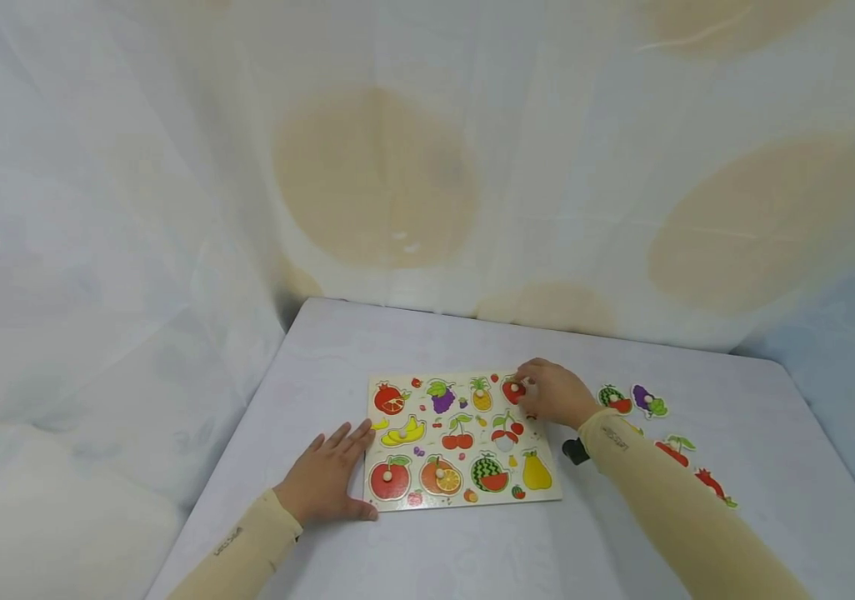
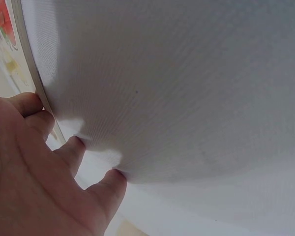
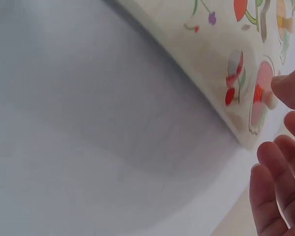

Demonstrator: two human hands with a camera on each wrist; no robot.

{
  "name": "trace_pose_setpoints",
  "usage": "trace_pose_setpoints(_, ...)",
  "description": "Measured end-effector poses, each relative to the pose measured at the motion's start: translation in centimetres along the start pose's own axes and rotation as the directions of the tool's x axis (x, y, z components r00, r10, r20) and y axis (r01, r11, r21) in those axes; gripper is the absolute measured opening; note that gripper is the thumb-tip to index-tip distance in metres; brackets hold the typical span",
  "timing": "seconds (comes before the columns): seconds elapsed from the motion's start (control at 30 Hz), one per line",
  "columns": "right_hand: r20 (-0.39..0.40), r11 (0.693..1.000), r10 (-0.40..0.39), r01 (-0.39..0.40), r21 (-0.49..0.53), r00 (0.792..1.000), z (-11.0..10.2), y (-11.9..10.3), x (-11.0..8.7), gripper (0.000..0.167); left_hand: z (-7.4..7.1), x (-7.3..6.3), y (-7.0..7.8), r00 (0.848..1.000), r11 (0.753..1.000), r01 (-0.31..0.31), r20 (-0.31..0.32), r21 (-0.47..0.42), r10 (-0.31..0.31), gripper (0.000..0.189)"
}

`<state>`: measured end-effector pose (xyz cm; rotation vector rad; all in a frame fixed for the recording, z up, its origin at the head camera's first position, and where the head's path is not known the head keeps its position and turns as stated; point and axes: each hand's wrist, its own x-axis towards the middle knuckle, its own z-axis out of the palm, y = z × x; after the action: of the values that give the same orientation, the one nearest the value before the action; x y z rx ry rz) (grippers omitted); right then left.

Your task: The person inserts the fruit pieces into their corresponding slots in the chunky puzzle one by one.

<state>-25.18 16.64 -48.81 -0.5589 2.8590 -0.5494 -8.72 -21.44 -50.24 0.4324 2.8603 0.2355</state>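
fingers (image 2: 105,194), left hand (image 1: 326,477): spread and released, tips down on the white table (image 1: 465,558), at least one against the side of the fruit puzzle board (image 1: 534,442); thumb at the board's near left corner. sleeves, two, pale yellow, small dark lettering on each: left sleeve (image 1: 236,546); right sleeve (image 1: 686,512). fruit puzzle board: one, flat on the table, between the two hands. near row, left to right: apple (image 1: 397,485) and orange (image 1: 431,485), each with a pale knob; watermelon (image 1: 487,473); pear (image 1: 537,473). loose red piece (image 1: 712,483): on the table, right of the right sleeve. loose cherry piece (image 1: 672,452): just beyond it. dark object (image 1: 576,452): by the right wrist, identity unclear. middle row: bananas (image 1: 411,432), cherries (image 1: 457,441), a further red fruit design. far row: pomegranate (image 1: 388,402), grapes (image 1: 442,402), pineapple (image 1: 482,402), red fruit piece (image 1: 508,391) at the far right corner of the board. right hand (image 1: 558,394): at this last piece, thumb at its knob (image 3: 270,100), other fingers loosely bent and apart from it, not grasping. loose watermelon piece (image 1: 615,400) and loose grape piece (image 1: 648,402): on the table, right of the right hand. curtain (image 1: 547,167): pale, large tan spots, behind the table
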Motion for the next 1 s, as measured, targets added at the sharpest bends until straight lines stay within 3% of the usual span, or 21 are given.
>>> trace_pose_setpoints(0.2,-0.046,0.998,-0.047,0.046,-0.032,0.998,-0.8,1.6,-1.3,0.033,-0.1,0.0,0.1,1.0,1.0,0.005,-0.001,-0.002,-0.005,0.119)
trace_pose_setpoints(0.6,-0.038,1.0,0.016,-0.017,-0.024,0.999,-1.6,4.9,-5.2,0.034,0.0,0.0,0.1,1.0,1.0,0.005,-0.002,-0.013,-0.005,0.118)
trace_pose_setpoints(1.0,-0.029,1.0,0.029,-0.03,-0.009,0.999,-1.8,6.1,-8.6,0.036,0.2,0.0,-0.2,1.0,1.0,0.005,-0.004,-0.009,-0.005,0.118)
